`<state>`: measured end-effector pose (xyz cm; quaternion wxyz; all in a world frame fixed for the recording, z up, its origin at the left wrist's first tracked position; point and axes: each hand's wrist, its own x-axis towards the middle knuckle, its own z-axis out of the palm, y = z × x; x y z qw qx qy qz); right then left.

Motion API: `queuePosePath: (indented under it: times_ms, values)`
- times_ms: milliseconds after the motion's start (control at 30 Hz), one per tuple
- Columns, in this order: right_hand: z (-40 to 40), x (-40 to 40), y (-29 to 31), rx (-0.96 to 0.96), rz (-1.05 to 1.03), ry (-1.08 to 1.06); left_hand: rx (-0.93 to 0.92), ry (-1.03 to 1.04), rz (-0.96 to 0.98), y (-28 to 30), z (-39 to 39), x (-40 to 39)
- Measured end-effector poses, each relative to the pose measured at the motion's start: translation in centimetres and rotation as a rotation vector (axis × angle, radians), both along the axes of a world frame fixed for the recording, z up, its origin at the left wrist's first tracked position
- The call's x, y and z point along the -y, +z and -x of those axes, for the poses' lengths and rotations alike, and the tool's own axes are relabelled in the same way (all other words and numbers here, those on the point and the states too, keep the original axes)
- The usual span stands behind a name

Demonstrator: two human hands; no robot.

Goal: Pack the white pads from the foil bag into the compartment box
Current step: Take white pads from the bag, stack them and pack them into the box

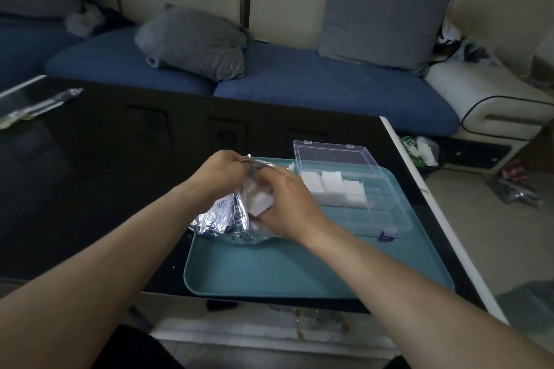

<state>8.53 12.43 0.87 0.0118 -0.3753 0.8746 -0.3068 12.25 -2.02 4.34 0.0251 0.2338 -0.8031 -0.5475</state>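
I have a stack of white pads [260, 203] pinched in my right hand [287, 204] at the mouth of the foil bag [218, 216], whose top edge my left hand [223, 172] grips. The crumpled bag lies on the teal tray [269, 272], mouth toward the box [353, 189] just right, its far compartments filled with pads, lid [332, 154] open behind. The tray sits on the black tabletop [105, 174].
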Motion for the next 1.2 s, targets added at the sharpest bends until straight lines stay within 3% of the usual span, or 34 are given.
queuePosePath:
  times_ms: [400, 633, 800, 967, 1200]
  values:
    - [-0.2, -0.2, 1.0, -0.075, 0.093, -0.059, -0.005, -0.005, 0.047, -0.2, 0.3, -0.4]
    - [1.2, -1.5, 1.4, 0.016, 0.203, -0.109, -0.041, 0.0, 0.346, 0.1, 0.4, -0.5]
    - [2.2, -3.3, 1.0, 0.253, 0.308, -0.189, -0.112, 0.023, 0.437, 0.3, 0.1, -0.5]
    - [2.0, -4.2, 2.1, 0.693, 0.58, -0.238, -0.148, 0.03, 0.454, 0.2, 0.5, -1.1]
    - [2.3, -6.1, 3.5, 0.881, 0.795, -0.328, -0.226, -0.169, 0.567, 0.8, 0.4, -2.8]
